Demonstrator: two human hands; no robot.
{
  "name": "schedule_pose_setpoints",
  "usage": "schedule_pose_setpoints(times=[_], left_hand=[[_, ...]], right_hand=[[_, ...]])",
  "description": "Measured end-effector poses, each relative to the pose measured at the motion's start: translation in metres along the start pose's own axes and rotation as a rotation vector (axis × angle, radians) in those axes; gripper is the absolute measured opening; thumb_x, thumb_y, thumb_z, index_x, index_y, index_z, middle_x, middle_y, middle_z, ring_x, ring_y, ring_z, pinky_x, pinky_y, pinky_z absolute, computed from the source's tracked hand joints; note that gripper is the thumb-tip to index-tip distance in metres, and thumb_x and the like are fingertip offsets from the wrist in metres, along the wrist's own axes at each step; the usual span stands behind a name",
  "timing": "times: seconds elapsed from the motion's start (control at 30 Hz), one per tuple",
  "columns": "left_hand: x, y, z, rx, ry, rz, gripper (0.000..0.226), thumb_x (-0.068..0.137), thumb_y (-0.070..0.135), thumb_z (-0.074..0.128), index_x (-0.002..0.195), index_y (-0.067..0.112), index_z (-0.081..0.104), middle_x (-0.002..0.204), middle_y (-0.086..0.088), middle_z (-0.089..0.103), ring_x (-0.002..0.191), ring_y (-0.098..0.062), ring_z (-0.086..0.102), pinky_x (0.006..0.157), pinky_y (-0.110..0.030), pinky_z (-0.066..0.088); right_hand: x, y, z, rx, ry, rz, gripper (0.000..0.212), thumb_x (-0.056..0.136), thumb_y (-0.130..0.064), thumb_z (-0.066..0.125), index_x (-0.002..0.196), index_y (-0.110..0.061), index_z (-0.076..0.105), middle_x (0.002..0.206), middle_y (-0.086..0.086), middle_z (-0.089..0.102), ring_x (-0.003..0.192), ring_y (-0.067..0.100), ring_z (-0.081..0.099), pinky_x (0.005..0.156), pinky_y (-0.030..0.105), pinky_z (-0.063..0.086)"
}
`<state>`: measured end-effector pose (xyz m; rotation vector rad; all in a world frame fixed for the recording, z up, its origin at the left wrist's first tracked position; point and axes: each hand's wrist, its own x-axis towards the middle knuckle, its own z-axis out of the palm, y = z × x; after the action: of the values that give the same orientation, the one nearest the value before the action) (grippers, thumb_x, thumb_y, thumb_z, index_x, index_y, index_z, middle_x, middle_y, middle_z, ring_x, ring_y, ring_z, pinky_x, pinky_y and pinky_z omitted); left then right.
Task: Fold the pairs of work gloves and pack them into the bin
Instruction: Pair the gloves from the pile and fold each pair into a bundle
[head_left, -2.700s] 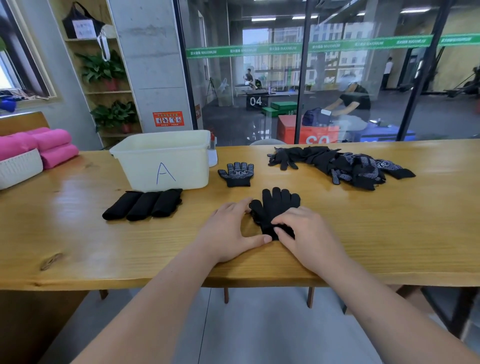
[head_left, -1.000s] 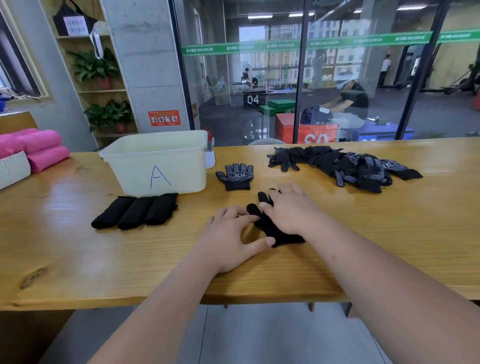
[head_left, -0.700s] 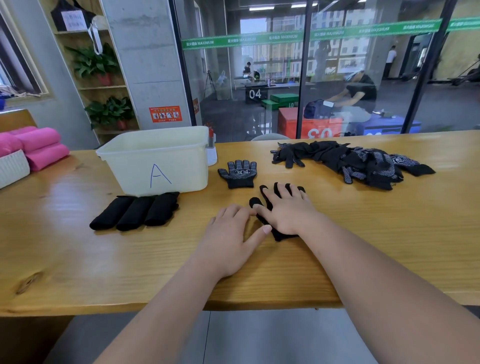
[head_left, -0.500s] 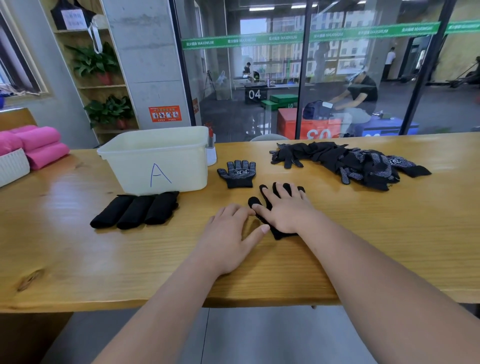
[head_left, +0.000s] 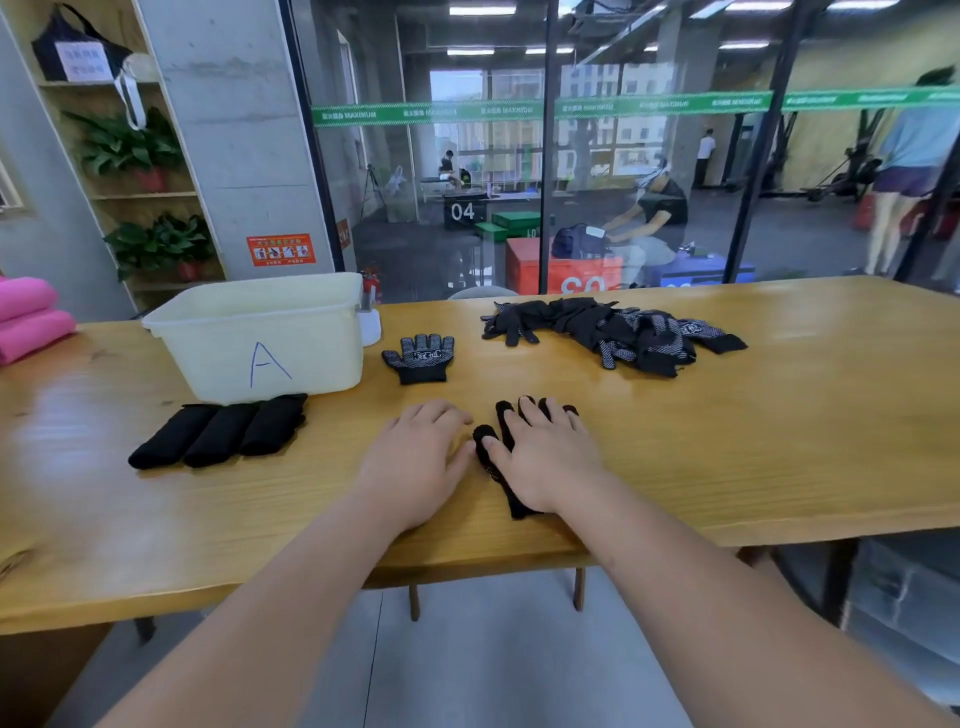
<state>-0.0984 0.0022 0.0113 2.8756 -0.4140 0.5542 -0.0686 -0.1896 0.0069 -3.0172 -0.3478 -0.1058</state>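
Observation:
A black work glove (head_left: 493, 457) lies flat on the wooden table (head_left: 727, 441) near the front edge. My right hand (head_left: 545, 457) presses flat on it with fingers spread, covering most of it. My left hand (head_left: 415, 462) rests flat on the table just left of the glove, thumb close to its edge. A single dotted glove (head_left: 421, 358) lies palm up behind my hands. A pile of loose black gloves (head_left: 613, 330) sits at the back right. Three folded glove rolls (head_left: 221, 434) lie in front of the pale bin marked A (head_left: 260, 338).
Pink rolled towels (head_left: 28, 322) lie at the far left edge. A small white bottle (head_left: 370, 322) stands behind the bin's right side. A glass wall runs behind the table, and people are beyond it.
My right hand slid from the glove's cuff forward over its palm and fingers and now lies flat on it. My left hand came off the glove onto the table beside it.

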Motion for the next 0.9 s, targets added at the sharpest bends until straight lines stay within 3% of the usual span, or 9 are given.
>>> schedule_pose_setpoints(times=[0.1, 0.23, 0.4, 0.53, 0.63, 0.7, 0.73, 0.8, 0.9], left_hand=[[0.007, 0.015, 0.003, -0.085, -0.019, 0.000, 0.040, 0.108, 0.041, 0.048, 0.147, 0.031, 0.053, 0.146, 0.009, 0.053, 0.135, -0.017, 0.049, 0.111, -0.042, 0.046], [0.012, 0.020, 0.010, -0.164, -0.084, 0.029, 0.047, 0.106, 0.046, 0.054, 0.151, 0.035, 0.049, 0.144, 0.011, 0.057, 0.133, -0.015, 0.050, 0.111, -0.038, 0.045], [0.019, 0.013, 0.020, -0.148, -0.122, -0.006, 0.057, 0.103, 0.065, 0.045, 0.152, 0.036, 0.051, 0.153, 0.012, 0.051, 0.144, -0.016, 0.038, 0.121, -0.045, 0.036], [0.018, 0.011, 0.020, -0.223, -0.104, -0.031, 0.068, 0.099, 0.075, 0.041, 0.154, 0.036, 0.049, 0.161, 0.013, 0.043, 0.152, -0.013, 0.027, 0.126, -0.047, 0.029], [0.014, 0.011, 0.019, -0.156, -0.137, -0.009, 0.074, 0.095, 0.081, 0.039, 0.153, 0.038, 0.050, 0.159, 0.017, 0.043, 0.151, -0.013, 0.028, 0.126, -0.047, 0.028], [0.013, 0.013, 0.019, -0.110, -0.144, -0.022, 0.077, 0.094, 0.083, 0.036, 0.154, 0.038, 0.049, 0.159, 0.016, 0.044, 0.152, -0.015, 0.029, 0.126, -0.047, 0.028], [0.013, 0.013, 0.020, -0.099, -0.139, -0.036, 0.076, 0.095, 0.081, 0.037, 0.156, 0.037, 0.047, 0.161, 0.015, 0.043, 0.153, -0.016, 0.028, 0.126, -0.047, 0.026], [0.013, 0.014, 0.021, -0.079, -0.143, -0.069, 0.073, 0.099, 0.075, 0.038, 0.160, 0.034, 0.043, 0.167, 0.012, 0.036, 0.157, -0.017, 0.021, 0.129, -0.046, 0.021], [0.013, 0.016, 0.020, -0.066, -0.147, -0.118, 0.073, 0.103, 0.070, 0.035, 0.163, 0.030, 0.036, 0.173, 0.008, 0.024, 0.161, -0.019, 0.011, 0.130, -0.047, 0.015]], right_hand=[[-0.001, 0.006, -0.004, 0.140, -0.065, -0.014, 0.072, 0.107, -0.065, 0.008, 0.169, -0.028, 0.016, 0.177, 0.000, 0.005, 0.163, 0.029, 0.000, 0.131, 0.050, 0.007], [-0.003, 0.026, -0.013, 0.429, 0.045, -0.063, 0.056, 0.114, -0.043, 0.024, 0.165, -0.022, 0.032, 0.174, 0.002, 0.021, 0.161, 0.022, 0.015, 0.130, 0.040, 0.013], [-0.001, 0.045, 0.000, 0.214, -0.036, -0.112, 0.058, 0.112, -0.050, 0.027, 0.166, -0.028, 0.028, 0.176, -0.001, 0.015, 0.163, 0.021, 0.007, 0.132, 0.042, 0.012], [0.005, 0.040, 0.001, 0.295, 0.086, -0.083, 0.055, 0.112, -0.047, 0.030, 0.163, -0.026, 0.038, 0.173, -0.001, 0.024, 0.160, 0.020, 0.018, 0.130, 0.041, 0.022], [0.000, 0.042, 0.002, 0.384, 0.332, -0.039, 0.042, 0.111, -0.040, 0.038, 0.141, -0.025, 0.064, 0.147, -0.005, 0.055, 0.131, 0.018, 0.054, 0.104, 0.038, 0.051], [-0.006, 0.046, 0.000, 0.309, 0.454, 0.040, 0.036, 0.109, -0.039, 0.040, 0.120, -0.026, 0.072, 0.118, -0.006, 0.065, 0.097, 0.017, 0.063, 0.079, 0.037, 0.056], [-0.007, 0.047, -0.001, 0.279, 0.441, 0.065, 0.034, 0.108, -0.039, 0.041, 0.117, -0.027, 0.072, 0.113, -0.006, 0.066, 0.090, 0.017, 0.062, 0.075, 0.036, 0.055], [-0.006, 0.048, 0.000, 0.271, 0.336, 0.040, 0.034, 0.108, -0.040, 0.043, 0.124, -0.027, 0.071, 0.124, -0.007, 0.066, 0.100, 0.017, 0.063, 0.080, 0.035, 0.054], [-0.007, 0.047, 0.000, 0.373, 0.225, -0.066, 0.041, 0.110, -0.042, 0.043, 0.144, -0.027, 0.061, 0.151, -0.008, 0.056, 0.133, 0.017, 0.055, 0.106, 0.034, 0.046]])
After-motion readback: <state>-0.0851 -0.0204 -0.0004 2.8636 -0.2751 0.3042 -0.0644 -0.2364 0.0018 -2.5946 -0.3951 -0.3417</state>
